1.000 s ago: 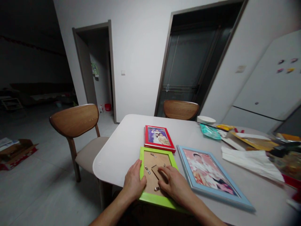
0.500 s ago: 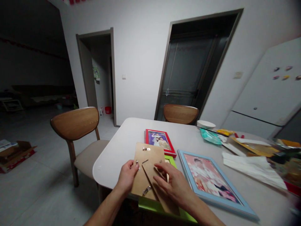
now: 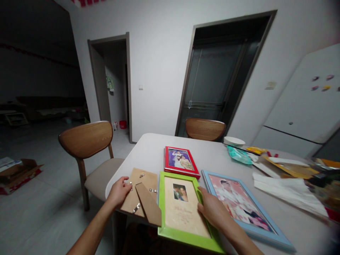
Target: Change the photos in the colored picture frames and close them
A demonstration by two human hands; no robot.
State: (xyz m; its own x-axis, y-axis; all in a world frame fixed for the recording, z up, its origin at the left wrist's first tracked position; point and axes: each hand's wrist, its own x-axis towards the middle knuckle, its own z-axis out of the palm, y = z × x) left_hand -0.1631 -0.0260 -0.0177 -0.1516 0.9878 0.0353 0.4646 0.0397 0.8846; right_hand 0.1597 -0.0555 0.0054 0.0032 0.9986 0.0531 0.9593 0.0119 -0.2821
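Observation:
A brown frame backing board [image 3: 136, 198], with metal clips and a fold-out stand, lies at the table's near left edge, stand side up. My left hand [image 3: 120, 193] is at its left edge, fingers curled and the thumb over the board. Right beside the board is a light green photo frame [image 3: 162, 212] holding a beige sheet with a small couple photo. My right hand [image 3: 214, 210] grips the frame's right side, its fingertips over the rim; part of that side is hidden by the hand.
A red photo frame [image 3: 166, 159] lies behind the green one, and a light blue photo frame [image 3: 255, 230] lies to the right. Farther right are a white bowl [image 3: 233, 141], a teal packet [image 3: 239, 156] and white paper [image 3: 289, 194]. Wooden chairs [image 3: 89, 138] [image 3: 205, 129] stand around the table [image 3: 151, 141].
My left hand has moved left with the backing board, now lying beside the green frame instead of over it. My right hand has shifted right onto the green frame's side, which is now uncovered.

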